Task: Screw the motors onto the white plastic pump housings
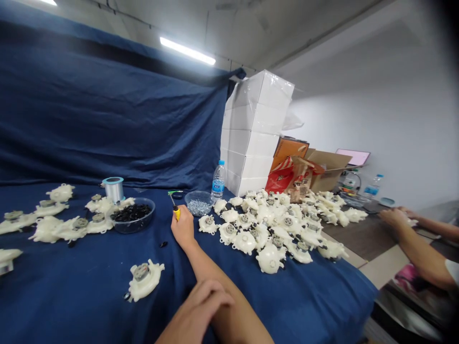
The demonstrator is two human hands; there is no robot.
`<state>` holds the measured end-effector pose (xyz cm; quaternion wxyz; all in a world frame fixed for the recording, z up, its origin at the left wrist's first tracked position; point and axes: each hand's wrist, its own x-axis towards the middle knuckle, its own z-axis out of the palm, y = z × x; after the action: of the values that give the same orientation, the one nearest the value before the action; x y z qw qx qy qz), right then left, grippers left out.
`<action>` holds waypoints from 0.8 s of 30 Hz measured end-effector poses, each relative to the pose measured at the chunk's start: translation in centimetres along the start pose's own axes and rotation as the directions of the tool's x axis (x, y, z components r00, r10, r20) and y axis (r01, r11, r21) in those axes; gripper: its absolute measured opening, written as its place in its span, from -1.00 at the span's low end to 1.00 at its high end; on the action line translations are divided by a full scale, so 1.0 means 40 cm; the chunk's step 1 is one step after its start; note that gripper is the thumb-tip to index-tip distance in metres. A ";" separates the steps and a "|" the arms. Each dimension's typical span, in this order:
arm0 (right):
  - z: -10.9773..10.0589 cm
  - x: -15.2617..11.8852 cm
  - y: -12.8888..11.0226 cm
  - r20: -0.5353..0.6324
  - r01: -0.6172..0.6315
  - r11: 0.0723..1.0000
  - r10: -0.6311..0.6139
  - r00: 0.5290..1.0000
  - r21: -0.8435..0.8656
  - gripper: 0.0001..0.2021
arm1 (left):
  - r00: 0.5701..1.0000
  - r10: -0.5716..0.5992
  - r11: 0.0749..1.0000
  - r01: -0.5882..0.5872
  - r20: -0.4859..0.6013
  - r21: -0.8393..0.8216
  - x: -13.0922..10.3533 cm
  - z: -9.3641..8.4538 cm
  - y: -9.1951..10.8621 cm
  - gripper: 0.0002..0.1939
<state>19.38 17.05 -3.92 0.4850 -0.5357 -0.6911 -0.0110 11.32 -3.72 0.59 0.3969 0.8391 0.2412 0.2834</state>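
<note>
My right hand [183,227] is closed around the yellow handle of a screwdriver [176,212], whose shaft points up and away. My left hand [210,298] lies across my right forearm, its fingers bent and slightly apart, with no object visible in it. Left of my forearm, a cream plastic part with a grey motor [145,282] sits alone on the blue cloth [89,286]. A small black piece [164,244] lies near my right hand. Just beyond that hand are a clear bowl of metal screws [199,206] and a small green and black object [176,194].
Many cream parts [270,258] are heaped at the right, more at the left. A bowl of black pieces [132,217] stands by a wire spool [114,188]. Behind are a bottle [218,181], stacked white boxes [251,138] and cartons [328,167]. Another person's hands [394,220] are far right.
</note>
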 end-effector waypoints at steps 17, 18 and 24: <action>0.009 0.000 0.011 -0.005 0.031 0.999 -0.031 1.000 -0.007 -0.75 | 0.974 -0.106 0.987 0.079 0.198 0.139 0.023 0.013 0.086 -0.72; 0.010 0.000 0.011 -0.003 0.034 0.999 -0.034 0.999 -0.008 -0.75 | 0.969 -0.098 0.990 0.072 0.228 0.119 0.024 0.015 0.087 -0.77; 0.008 0.002 0.009 0.020 0.028 0.999 -0.027 0.999 -0.024 -0.75 | 0.985 -0.174 0.936 0.165 -0.001 0.312 0.033 0.014 0.080 -0.50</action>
<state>19.43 17.43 -4.21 0.4715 -0.5321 -0.7029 -0.0209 13.22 -5.00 3.24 0.2858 0.8708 0.3490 0.1956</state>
